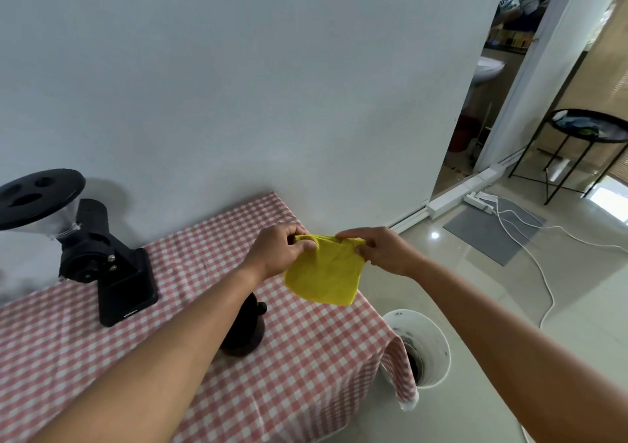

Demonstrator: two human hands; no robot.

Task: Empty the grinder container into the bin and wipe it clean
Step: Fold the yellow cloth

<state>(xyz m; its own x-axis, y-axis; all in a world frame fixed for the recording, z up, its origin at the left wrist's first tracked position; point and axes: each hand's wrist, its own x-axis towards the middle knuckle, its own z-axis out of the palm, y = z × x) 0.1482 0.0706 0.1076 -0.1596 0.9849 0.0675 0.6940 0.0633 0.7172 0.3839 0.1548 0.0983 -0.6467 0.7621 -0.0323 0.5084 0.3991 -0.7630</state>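
Note:
A yellow cloth [324, 272] hangs spread between my two hands above the table's right end. My left hand [280, 250] pinches its top left corner and my right hand [380, 250] pinches its top right corner. The dark grinder container [249, 329] stands on the checked tablecloth [306, 357], partly hidden under my left forearm. The black grinder [102, 255] with its lidded hopper stands at the table's left. A white bin [430, 344] sits on the floor just past the table's right edge, dark grounds inside it.
A white wall runs behind the table. On the floor to the right lie a grey mat [492, 230], a power strip with white cables [543, 272] and a black round side table [591, 130]. An open doorway lies beyond.

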